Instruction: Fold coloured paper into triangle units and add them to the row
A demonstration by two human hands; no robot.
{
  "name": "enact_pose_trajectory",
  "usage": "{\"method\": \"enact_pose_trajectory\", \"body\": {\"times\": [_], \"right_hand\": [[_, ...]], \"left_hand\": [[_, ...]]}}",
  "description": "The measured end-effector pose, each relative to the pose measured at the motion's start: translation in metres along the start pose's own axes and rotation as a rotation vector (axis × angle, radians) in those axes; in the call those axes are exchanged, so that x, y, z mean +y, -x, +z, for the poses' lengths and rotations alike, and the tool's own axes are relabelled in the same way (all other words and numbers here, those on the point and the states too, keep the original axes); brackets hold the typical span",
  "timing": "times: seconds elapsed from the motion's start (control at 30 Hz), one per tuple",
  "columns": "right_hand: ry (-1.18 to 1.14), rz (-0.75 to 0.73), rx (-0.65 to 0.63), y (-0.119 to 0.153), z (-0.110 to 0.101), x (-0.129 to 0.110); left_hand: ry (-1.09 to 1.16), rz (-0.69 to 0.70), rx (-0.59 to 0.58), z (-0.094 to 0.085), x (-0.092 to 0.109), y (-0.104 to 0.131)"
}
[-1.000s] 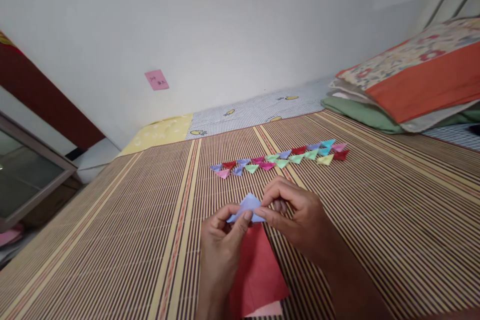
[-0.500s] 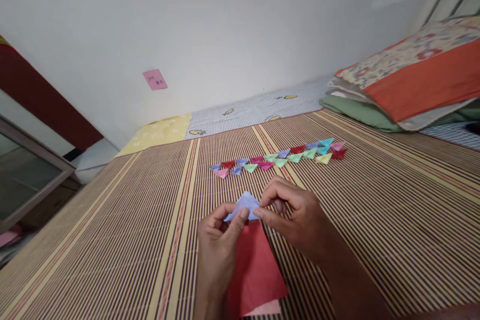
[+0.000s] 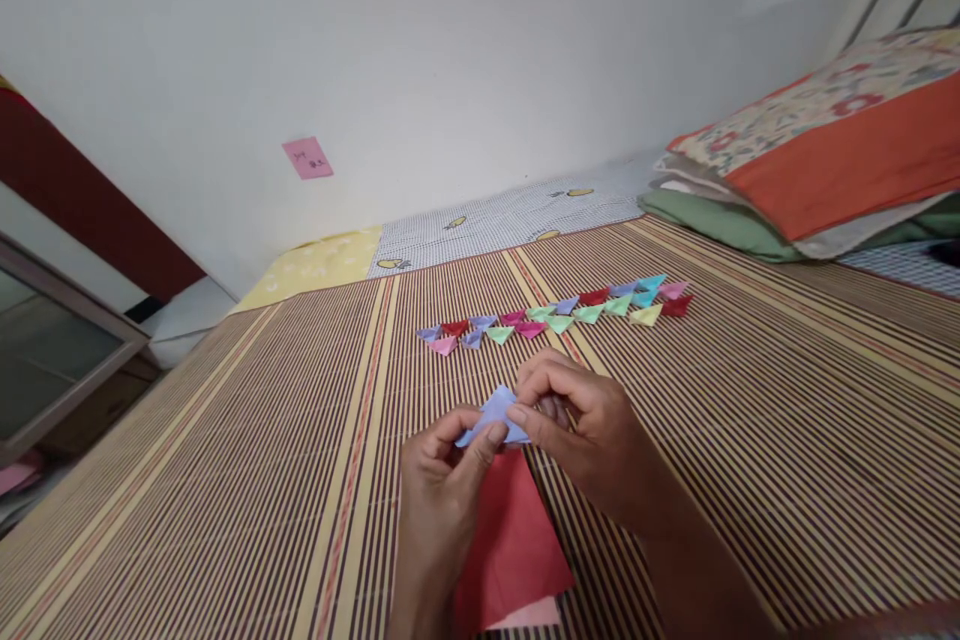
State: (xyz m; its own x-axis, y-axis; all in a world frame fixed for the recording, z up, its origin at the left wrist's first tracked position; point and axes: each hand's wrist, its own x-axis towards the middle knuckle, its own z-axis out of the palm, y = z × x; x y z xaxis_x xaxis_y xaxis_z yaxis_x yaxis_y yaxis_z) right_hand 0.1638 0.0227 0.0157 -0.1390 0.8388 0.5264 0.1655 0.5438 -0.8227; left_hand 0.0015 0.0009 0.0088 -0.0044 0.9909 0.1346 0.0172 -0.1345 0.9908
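Since the earlier frame, the folded blue paper (image 3: pixel 496 406) has been shifted slightly rightward with the left hand (image 3: pixel 439 490), and the thumb of the right hand (image 3: pixel 592 425) has been brought further over its right slope. At the left, a pink note (image 3: pixel 307 158) is seen on the wall (image 3: pixel 480 40), above a yellow cloth (image 3: pixel 319 265). The left grip is closed, with the paper's lower left part pinched between thumb and fingers. The paper is held between the hands, point upward, above the striped mat (image 3: pixel 247 480). Nearer the wearer, a pale pink sheet (image 3: pixel 534 613) is partly covered by a red sheet (image 3: pixel 521 540). Beyond, small folded pieces (image 3: pixel 559 324) are laid in two slanting rows. The right grip is closed on the paper's right edge. Farther right, a floral cushion (image 3: pixel 847 170) is stacked on green bedding (image 3: pixel 720 225).
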Motion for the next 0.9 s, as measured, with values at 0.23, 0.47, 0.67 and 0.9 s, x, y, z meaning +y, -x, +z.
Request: {"method": "enact_pose_trajectory", "body": {"times": [0.23,0.47,0.67,0.9], "right_hand": [[0.019,0.016,0.047,0.0007,0.0017,-0.0015],[0.053,0.004,0.028,0.0006,0.0016,-0.0011],[0.039,0.036,-0.002,0.0008,0.0003,-0.0026],[-0.012,0.034,0.018,0.0,0.0001,-0.0025]], "left_hand": [[-0.015,-0.01,-0.009,0.0014,0.0004,0.0005],[-0.036,0.013,-0.014,-0.0008,-0.0005,0.0007],[-0.04,0.023,-0.023,-0.0003,0.0,0.0012],[-0.056,0.063,0.008,0.0005,-0.0004,0.0003]]}}
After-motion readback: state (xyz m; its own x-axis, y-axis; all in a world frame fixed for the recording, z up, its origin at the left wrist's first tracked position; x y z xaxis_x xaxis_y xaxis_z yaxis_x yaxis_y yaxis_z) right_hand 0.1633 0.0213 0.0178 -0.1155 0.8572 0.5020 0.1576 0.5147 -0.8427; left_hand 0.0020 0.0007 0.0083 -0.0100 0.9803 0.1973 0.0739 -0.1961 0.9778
